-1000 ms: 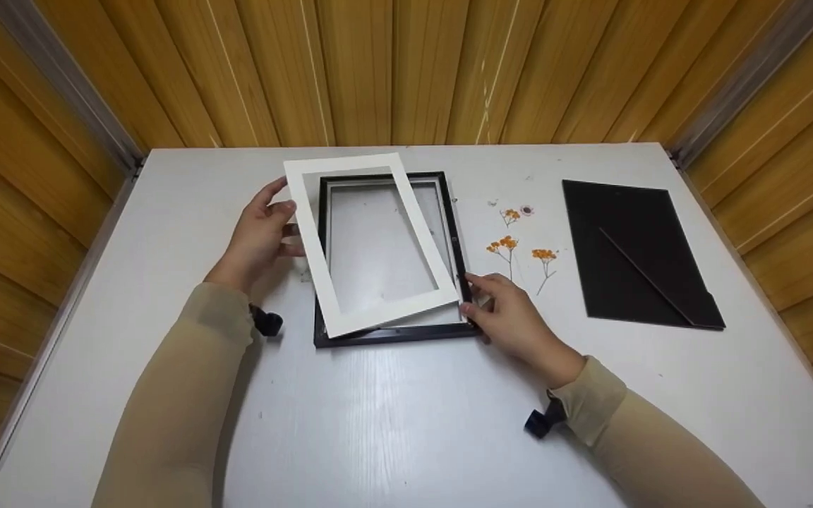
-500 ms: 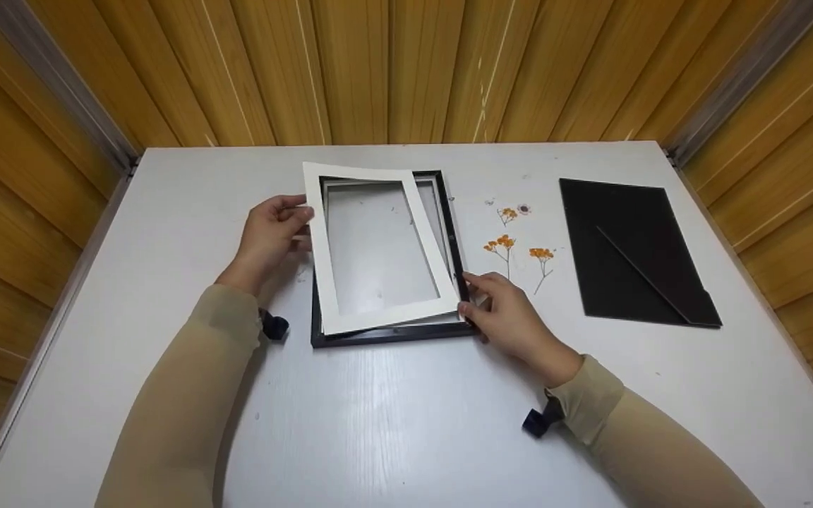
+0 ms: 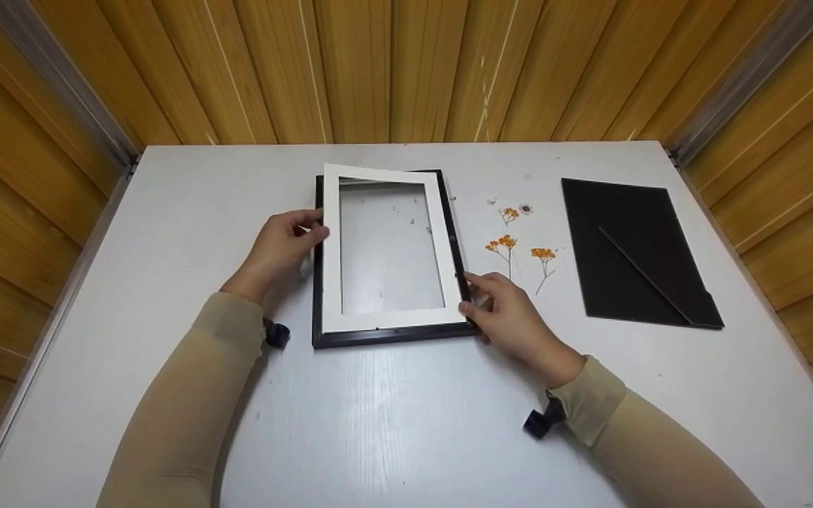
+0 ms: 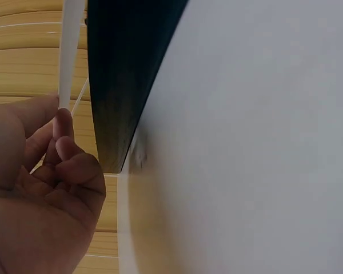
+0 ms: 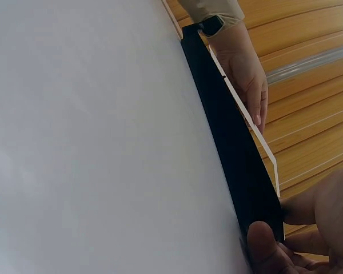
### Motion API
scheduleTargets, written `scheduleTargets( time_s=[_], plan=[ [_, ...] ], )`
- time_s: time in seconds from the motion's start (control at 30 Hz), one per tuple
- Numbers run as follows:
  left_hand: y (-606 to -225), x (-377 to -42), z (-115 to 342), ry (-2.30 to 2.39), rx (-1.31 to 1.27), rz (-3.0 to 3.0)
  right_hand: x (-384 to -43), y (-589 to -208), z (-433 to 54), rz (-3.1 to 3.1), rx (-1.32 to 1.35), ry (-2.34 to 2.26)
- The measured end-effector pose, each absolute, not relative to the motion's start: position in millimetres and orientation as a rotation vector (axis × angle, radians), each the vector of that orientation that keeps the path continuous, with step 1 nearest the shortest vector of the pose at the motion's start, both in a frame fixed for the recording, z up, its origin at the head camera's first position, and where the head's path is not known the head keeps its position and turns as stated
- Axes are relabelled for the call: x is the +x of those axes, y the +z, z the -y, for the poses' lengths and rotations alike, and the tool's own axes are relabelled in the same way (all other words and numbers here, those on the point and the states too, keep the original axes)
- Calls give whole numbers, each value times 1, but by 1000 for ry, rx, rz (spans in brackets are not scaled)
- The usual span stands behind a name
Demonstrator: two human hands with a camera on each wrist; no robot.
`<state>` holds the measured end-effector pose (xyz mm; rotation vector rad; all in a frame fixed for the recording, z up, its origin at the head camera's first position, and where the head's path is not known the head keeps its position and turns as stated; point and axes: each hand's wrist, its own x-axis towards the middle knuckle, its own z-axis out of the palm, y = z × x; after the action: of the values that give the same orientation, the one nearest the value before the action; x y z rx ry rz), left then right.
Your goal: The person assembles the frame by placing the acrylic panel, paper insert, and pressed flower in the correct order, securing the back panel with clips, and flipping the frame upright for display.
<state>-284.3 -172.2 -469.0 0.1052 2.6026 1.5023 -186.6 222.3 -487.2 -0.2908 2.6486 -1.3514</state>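
Your two sleeves (image 3: 166, 395) are thin, beige, slightly creased cloth, and lie nearest on the white, faintly wood-grained bench (image 3: 378, 423). Your right hand (image 3: 512, 314) grips the right rail of the black, rigid rectangular frame (image 3: 378, 339) near its lower corner; the fingers are curled around the rail. The frame lies flat on the bench ahead of you. Your left hand (image 3: 276, 247) pinches the left edge of the white, thin, flat mat with a rectangular cutout (image 3: 392, 319) between thumb and fingers. The mat lies over the frame at a tilt: near edge low beside the near rail, far left corner raised. To the right are orange, clustered flowers on thin stems (image 3: 505, 243) and a small, round, purplish flower (image 3: 526, 209). Further right lies the black, flat panel with a slanting strut (image 3: 632, 247). Beyond stands the yellow-brown, wood-grained plank wall (image 3: 413, 70).
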Motion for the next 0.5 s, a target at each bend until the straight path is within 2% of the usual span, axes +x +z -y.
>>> scheduleTargets(
  time_s=[0.2,0.5],
  plan=[
    [-471,-283,173,1342,243,-2654,-187,-489,-223,-2643,-277,-1366],
    [-472,-282,172,1213,259,-2648,-187,-489,-223,-2641,-263,-1366]
  ],
)
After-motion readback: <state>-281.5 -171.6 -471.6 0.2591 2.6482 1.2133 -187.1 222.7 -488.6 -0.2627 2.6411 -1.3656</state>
